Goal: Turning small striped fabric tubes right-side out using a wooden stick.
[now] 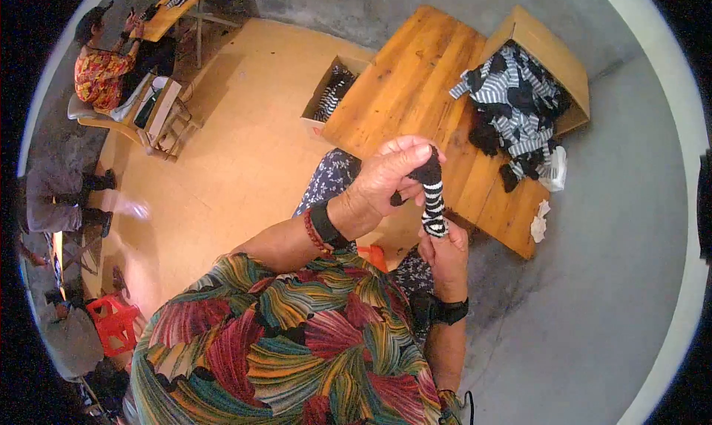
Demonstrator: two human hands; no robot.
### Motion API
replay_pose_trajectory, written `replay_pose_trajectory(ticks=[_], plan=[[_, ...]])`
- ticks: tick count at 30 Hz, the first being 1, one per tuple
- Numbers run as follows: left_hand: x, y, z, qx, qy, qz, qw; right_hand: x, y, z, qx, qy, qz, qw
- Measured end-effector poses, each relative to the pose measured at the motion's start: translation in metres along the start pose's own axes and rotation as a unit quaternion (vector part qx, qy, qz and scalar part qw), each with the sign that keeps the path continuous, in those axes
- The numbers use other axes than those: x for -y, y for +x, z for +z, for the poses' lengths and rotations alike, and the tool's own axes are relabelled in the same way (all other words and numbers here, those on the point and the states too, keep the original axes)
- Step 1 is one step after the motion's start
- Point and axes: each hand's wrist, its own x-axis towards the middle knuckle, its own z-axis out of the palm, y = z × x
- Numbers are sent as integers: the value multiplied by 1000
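Note:
A small tube-shaped knit piece [434, 199], striped black and white with a black end, is stretched between my hands in front of my body. My left hand [389, 174] pinches its black upper end between thumb and fingers; a bit of black fabric [397, 199] also shows under those fingers. At the lower striped end, my right hand [446, 253] is closed on the edge. Whether a right finger reaches inside the knit is hidden. Both wrists wear dark bands.
A wooden table [400, 76] stands ahead, bearing a tipped cardboard box [575, 76] that spills striped and black knit pieces [512, 95]. Crumpled white paper [539, 221] lies near its edge. Another box [315, 102] sits on the floor. People [100, 73] sit at left, near a red stool [113, 325].

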Motion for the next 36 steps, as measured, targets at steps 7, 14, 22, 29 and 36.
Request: replay_pose_trajectory(ticks=[7, 14, 22, 29, 36], plan=[[16, 4, 2, -18, 168, 7, 986, 11, -4, 23, 2, 167, 79, 983], [6, -1, 0, -23, 190, 5, 982, 4, -2, 16, 49, 212, 98, 971], [-1, 2, -7, -62, 135, 13, 989, 0, -7, -1, -18, -57, 31, 998], [19, -4, 7, -39, 88, 24, 995, 6, -14, 32, -12, 198, 73, 977], [21, -1, -4, -41, 88, 8, 995, 6, -7, 43, 49, 241, 106, 963]])
